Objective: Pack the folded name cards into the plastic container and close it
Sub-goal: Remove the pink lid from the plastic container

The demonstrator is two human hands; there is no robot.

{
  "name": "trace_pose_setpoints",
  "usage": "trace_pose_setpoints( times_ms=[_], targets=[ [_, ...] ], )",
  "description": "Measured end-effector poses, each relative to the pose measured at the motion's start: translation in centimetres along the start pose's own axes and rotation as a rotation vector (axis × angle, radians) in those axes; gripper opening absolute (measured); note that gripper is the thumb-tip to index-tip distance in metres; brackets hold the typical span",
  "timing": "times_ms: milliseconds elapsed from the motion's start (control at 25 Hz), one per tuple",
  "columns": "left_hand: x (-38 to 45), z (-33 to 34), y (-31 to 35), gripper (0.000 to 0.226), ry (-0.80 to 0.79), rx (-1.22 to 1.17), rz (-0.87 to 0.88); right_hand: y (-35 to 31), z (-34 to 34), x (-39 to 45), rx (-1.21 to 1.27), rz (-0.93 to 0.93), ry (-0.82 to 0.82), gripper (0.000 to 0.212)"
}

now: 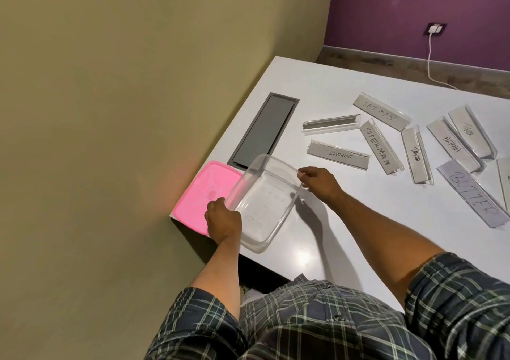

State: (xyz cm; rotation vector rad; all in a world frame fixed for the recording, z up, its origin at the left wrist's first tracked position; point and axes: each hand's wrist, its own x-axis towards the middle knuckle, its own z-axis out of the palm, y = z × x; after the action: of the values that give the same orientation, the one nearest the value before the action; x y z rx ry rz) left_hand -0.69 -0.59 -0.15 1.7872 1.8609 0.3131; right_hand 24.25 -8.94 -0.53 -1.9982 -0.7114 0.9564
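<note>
Looking down from head height, the view takes in a glossy white table (345, 235) set against an olive wall, with a purple wall beyond it. Two hands hold one clear plastic container (262, 202), a rounded rectangular tub with nothing inside, tilted so its far edge is raised above the table's near left corner. The left hand (223, 221) grips the tub's near left rim with curled fingers. The right hand (317, 178) pinches the far right rim between thumb and fingers. One lid (202, 198), bright pink, smooth and rounded at the corners, lies flat at the table's left edge, partly under the tub and the left hand.

Eight folded name cards in clear plastic sleeves show in full, scattered to the right and none in the tub. Seven carry hand lettering: ELEPHANT (339, 155), nearest the right hand, SUPERMAN (379, 147), BATMAN (382, 112), PANDA (416, 155), ALPHA (452, 144), TIGER (470, 131) and BUTTER (473, 196), the last in large outlined letters on paler paper. One blank card holder (331, 124) lies on its side beyond ELEPHANT. A ninth piece is cut off at the right edge.

One long grey rectangular panel (263, 130) is set flush into the tabletop. One wall socket (436, 29) on the purple wall has a white cable hanging from it. Both sleeves are dark plaid
</note>
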Motion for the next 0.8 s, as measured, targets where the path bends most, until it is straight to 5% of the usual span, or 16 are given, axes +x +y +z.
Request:
trace_pose_setpoints(
  times_ms=[120,280,800],
  targets=[
    [-0.2,0.7,1.6,0.050,-0.027,0.005,0.076,1.0,-2.4,-0.7,-0.034,0.038,0.127,0.017],
    [-0.8,2.2,4.7,0.047,-0.085,0.039,0.242,3.0,-6.2,-2.5,-0.138,0.136,0.223,0.025],
    [-6.1,9.4,15.2,0.057,-0.538,0.182,0.632,12.3,-16.8,-12.0,-0.313,0.404,0.257,0.023]
  ],
)
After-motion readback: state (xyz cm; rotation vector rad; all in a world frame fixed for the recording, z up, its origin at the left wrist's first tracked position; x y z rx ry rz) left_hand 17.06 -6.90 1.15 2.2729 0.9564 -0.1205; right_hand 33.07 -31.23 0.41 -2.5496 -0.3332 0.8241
